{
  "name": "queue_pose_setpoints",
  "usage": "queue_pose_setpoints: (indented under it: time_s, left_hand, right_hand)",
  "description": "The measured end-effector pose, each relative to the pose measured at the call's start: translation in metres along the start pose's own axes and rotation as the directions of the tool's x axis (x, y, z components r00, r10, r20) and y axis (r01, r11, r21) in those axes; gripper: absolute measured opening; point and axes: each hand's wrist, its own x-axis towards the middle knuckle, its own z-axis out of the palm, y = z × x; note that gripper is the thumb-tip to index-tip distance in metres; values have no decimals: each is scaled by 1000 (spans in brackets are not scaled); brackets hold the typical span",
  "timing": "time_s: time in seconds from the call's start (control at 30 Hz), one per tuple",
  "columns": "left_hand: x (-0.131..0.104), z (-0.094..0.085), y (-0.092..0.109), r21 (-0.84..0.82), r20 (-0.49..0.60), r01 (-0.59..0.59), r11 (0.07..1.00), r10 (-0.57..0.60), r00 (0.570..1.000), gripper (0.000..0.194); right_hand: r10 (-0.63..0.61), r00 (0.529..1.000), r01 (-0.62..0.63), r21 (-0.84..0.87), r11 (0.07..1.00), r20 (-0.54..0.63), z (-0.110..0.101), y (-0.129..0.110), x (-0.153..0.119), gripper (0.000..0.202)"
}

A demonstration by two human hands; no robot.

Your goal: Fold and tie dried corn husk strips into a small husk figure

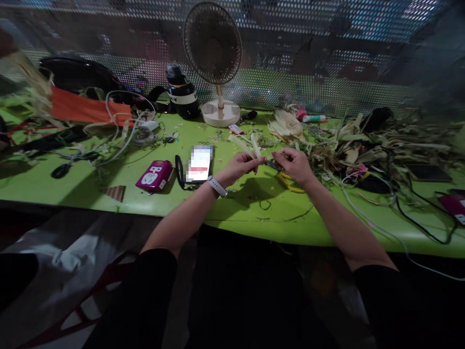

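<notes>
Pale strips of husk point(255, 145) stick up from my left hand point(241, 167), whose fingers are pinched on their lower end. Close to its right, my right hand point(292, 165) has thumb and fingertips pressed together; what they hold is too small to make out. A narrow gap separates the fingertips of both hands. Yellow-handled scissors point(290, 183) lie on the green table point(232, 206) partly under my right hand, their blades largely hidden.
A phone point(199, 164) and a magenta power socket block point(154, 175) lie at the left. Behind stand a fan point(221, 112) and a black bottle point(183, 99). A heap of dry husks point(336, 148), with cables and a marker point(314, 118), spreads over the right side.
</notes>
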Motion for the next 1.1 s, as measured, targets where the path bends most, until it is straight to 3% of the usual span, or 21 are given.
queue_pose_setpoints:
  time_s: [0.2, 0.47, 0.6, 0.73, 0.83, 0.93, 1.1]
  left_hand:
    - [-4, -1, 10, 95, -19, -6, 995, 8, 1000, 38]
    - [-5, -6, 9, 142, -28, -25, 990, 29, 999, 36]
    - [-5, -9, 9, 76, 56, -50, 996, 46, 997, 32]
    - [-7, -8, 11, -18, 179, 6, 1000, -3, 984, 24]
    - [-7, -6, 11, 1, 271, 10, 1000, -10, 963, 25]
    - [-7, -3, 8, 32, 313, -9, 999, -1, 950, 32]
    - [-8, 2, 3, -48, 237, 12, 999, -1, 971, 32]
  right_hand:
    - [-36, 998, 32, -79, 996, -47, -5, 1, 3, 52]
    - [69, 994, -71, -11, 997, -89, -17, 10, 9, 46]
    - [106, 993, -108, -42, 993, -60, -21, 18, 13, 34]
    - [113, 994, -113, -59, 992, -15, -22, 15, 14, 19]
    - [110, 989, -121, 102, 987, 104, -13, 6, 9, 25]
    - [159, 958, -227, 291, 929, 240, 3, 1, 2, 35]
    - [240, 960, -280, 481, 831, 145, 19, -1, -5, 39]
